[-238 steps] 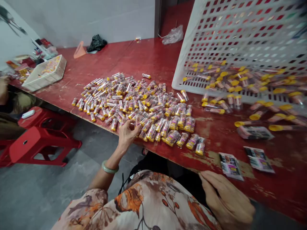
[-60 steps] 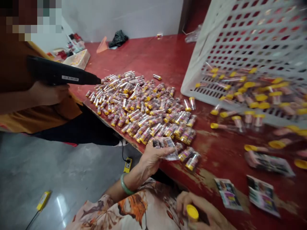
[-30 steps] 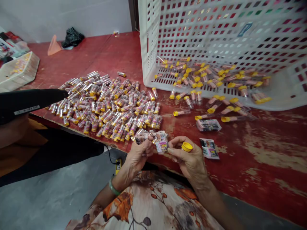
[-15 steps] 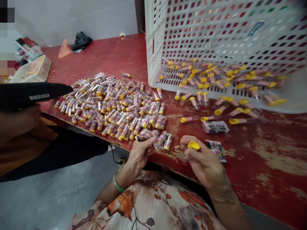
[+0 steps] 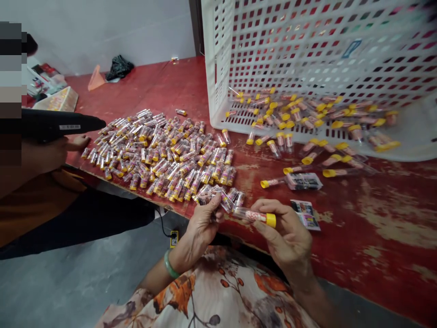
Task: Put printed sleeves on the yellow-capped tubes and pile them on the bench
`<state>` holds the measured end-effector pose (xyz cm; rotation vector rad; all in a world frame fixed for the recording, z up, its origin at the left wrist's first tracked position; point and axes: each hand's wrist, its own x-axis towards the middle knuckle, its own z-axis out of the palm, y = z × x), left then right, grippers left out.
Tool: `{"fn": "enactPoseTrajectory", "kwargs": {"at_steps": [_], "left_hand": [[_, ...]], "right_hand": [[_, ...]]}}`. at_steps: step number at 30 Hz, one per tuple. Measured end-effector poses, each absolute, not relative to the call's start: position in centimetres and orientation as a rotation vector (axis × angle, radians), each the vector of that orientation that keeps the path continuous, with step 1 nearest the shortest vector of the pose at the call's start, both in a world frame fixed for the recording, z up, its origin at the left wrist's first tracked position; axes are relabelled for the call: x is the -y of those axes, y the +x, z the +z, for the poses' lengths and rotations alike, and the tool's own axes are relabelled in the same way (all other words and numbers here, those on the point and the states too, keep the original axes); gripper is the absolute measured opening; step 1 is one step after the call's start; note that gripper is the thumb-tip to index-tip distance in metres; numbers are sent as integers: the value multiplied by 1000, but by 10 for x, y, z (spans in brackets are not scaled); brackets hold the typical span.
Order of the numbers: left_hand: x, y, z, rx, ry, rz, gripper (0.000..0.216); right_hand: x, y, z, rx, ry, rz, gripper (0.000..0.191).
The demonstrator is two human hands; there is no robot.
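Right hand [image 5: 289, 233]: pinching one clear tube [image 5: 252, 216] between thumb and fingers, close to its yellow cap [image 5: 271, 220], seemingly to leave the other end free.
Tube: nearly level, just left of the right hand, plain end toward the left hand; whether it touches the packet there I cannot tell.
Left hand [image 5: 204, 223]: thumb and fingers closed on a printed packet [image 5: 206, 197], probably to steady it; the thumb partly hides it.
Pile: wrapped tubes [image 5: 164, 155] spread beyond and left of the left hand, the nearest just past its fingertips.
Stack: banded-looking wrappers [image 5: 304, 181] and a flat wrapper [image 5: 309, 214] just beyond the right hand, presumably for a short reach.
Basket [image 5: 215, 86]: beyond the right hand, apparently tipped so loose tubes [image 5: 287, 114] spill onto the counter [image 5: 341, 259].
Co-worker: a hand [image 5: 51, 152] well left of the left hand, gripping a black tool [image 5: 58, 125], nozzle toward the pile.
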<state>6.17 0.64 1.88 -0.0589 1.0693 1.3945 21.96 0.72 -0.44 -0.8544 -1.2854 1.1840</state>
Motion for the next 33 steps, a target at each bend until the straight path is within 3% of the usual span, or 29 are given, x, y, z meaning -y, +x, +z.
{"fn": "enactPoseTrajectory", "kwargs": {"at_steps": [8,14,20,26,33], "left_hand": [[-8,68,16,-1012,-199,1354,47],[-9,66,11,-963,-224,1331,44],[-9,71,13,-1024,-165,1324,48],[-4,74,5,-1039,55,1333,43],[2,77,4,-1125,179,1365,43]], "right_hand": [[0,217,-14,1579,-853,775,37],[2,215,-18,1456,-895,825,31],[-2,215,-15,1601,-884,600,39],[-1,211,-15,1614,-915,486,35],[-4,201,-33,1651,-849,440,47]]}}
